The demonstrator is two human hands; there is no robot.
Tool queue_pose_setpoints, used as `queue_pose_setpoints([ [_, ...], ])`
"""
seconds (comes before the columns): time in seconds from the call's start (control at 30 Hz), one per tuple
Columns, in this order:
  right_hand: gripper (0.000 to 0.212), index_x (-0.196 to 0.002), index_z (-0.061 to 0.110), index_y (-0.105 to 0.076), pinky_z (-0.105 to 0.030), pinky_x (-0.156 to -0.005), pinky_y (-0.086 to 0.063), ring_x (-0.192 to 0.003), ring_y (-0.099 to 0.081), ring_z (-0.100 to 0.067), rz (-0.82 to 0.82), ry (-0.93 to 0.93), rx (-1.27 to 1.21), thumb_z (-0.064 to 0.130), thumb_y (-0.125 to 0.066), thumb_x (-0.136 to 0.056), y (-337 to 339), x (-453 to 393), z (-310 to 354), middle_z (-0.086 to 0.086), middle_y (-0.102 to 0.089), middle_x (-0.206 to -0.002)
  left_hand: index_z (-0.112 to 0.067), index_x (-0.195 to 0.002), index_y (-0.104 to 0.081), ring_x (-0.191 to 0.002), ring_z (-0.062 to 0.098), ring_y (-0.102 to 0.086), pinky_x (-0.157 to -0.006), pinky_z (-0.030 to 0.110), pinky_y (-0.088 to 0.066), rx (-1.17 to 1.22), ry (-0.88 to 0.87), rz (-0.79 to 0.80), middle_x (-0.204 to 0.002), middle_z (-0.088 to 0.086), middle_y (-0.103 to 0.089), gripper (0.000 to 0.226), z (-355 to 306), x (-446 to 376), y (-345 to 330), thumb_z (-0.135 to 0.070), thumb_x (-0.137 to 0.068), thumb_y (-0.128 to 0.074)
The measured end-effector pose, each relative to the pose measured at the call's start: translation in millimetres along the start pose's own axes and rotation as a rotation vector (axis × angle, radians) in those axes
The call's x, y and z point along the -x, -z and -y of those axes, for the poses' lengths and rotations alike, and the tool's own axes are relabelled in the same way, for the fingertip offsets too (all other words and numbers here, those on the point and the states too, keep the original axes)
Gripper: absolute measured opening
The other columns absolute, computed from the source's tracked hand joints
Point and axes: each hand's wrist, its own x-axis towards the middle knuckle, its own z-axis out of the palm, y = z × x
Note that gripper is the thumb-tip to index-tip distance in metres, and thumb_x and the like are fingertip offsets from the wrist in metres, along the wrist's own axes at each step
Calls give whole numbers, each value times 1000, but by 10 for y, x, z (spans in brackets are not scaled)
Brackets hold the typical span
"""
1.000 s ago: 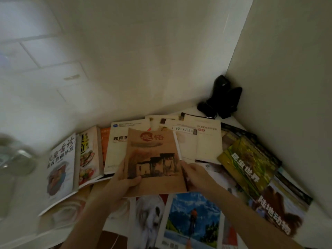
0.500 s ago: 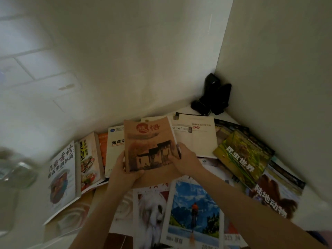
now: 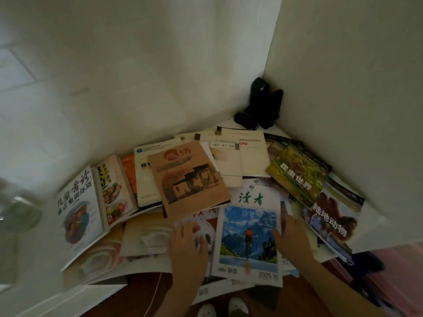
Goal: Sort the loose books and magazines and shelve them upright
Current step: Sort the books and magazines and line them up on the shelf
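two hands were down on the pile, and neither had closed on anything that i could vouch for: my left hand [image 3: 187, 245] lay on the white-covered magazine [image 3: 206, 221] with fingers bent over its cover, blurred, so whether it pinched the edge i could not tell; my right hand [image 3: 291, 236] rested at the right edge of the blue mountain magazine [image 3: 248, 241], fingers fairly straight, touching rather than gripping. that magazine lay flat, nearest me, overlapping the white one and hanging partly past the front of the white surface [image 3: 229, 124]. just beyond it sat the brown book [image 3: 190, 177], flat on top of others. the risk, as i judged it, was in the layering: pulling one glossy magazine from a stack that overhangs the edge could drag its neighbours off onto the floor, and a thin cover lifted by one side would likely sag or crease. counted, i saw one brown book, two magazines under my hands, two nature titles at the right, the green insect book [image 3: 297, 175] and the camel book [image 3: 334, 218], and two cookery-style books at left; the rest overlapped too much to count. nothing stood upright yet.
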Motion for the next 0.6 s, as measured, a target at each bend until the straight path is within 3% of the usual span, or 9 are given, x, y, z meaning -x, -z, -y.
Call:
queue_pose_setpoints([
  [0.07,62,-143,8,-36,-38,-75,-51,-96,-56,-30,-11,1,13,30,-62,-91,7,97,-62,-17,-56,-112,-20,-103,-49,-102,25,-54,-83,30,-45,59,105,217,-102,-1,-51,25,-54,96,-212,-16,-85,-65],
  [0.17,66,-145,15,-33,-33,-60,-50,-78,-59,-25,-14,-11,-87,29,-65,-89,-59,58,-98,-11,-58,-92,-15,-133,-35,-131,23,-35,-106,28,-34,5,231,417,-134,4,-37,52,-166,111,-451,-33,-91,-60],
  [0.23,66,-144,21,-35,-34,-59,-52,-76,-61,-27,-3,-18,-140,26,-67,-87,-148,3,-127,-11,-60,-89,-12,-134,-34,-125,22,-45,-98,26,-41,103,338,388,-133,6,-43,56,-252,34,-514,-30,-90,-64],
  [0.3,43,-126,16,-52,-36,-69,-54,-88,-63,-29,1,-25,-167,26,-67,-87,-236,29,-119,-12,-64,-98,-11,-131,-38,-111,20,-56,-81,22,-50,239,420,407,-126,7,-54,50,-266,-16,-571,-26,-90,-64],
  [0.37,39,-123,13,-55,-36,-80,-54,-98,-62,-26,28,12,-179,26,-66,-88,-315,112,-79,-8,-64,-110,-10,-132,-38,-106,19,-59,-69,15,-45,232,458,407,-126,8,-57,46,-199,38,-566,-25,-94,-59],
  [0.43,43,-129,16,-53,-37,-85,-54,-103,-60,-23,64,59,-202,26,-64,-89,-365,212,32,-5,-62,-118,-10,-134,-37,-109,21,-58,-75,17,-46,119,446,347,-129,7,-54,47,-76,169,-489,-27,-95,-56],
  [0.53,40,-132,14,-52,-25,-84,-45,-104,-55,-20,176,177,-188,19,-59,-92,-415,295,306,-7,-57,-119,-14,-133,-34,-117,26,-46,-93,31,-47,-151,523,241,-136,11,-37,49,46,320,-288,-32,-94,-57],
  [0.6,42,-135,9,-49,-21,-84,-41,-105,-51,-21,236,226,-136,19,-57,-94,-495,270,452,-8,-52,-119,-20,-131,-34,-121,31,-37,-93,37,-42,-306,597,179,-137,12,-27,51,67,349,-148,-36,-91,-61],
])
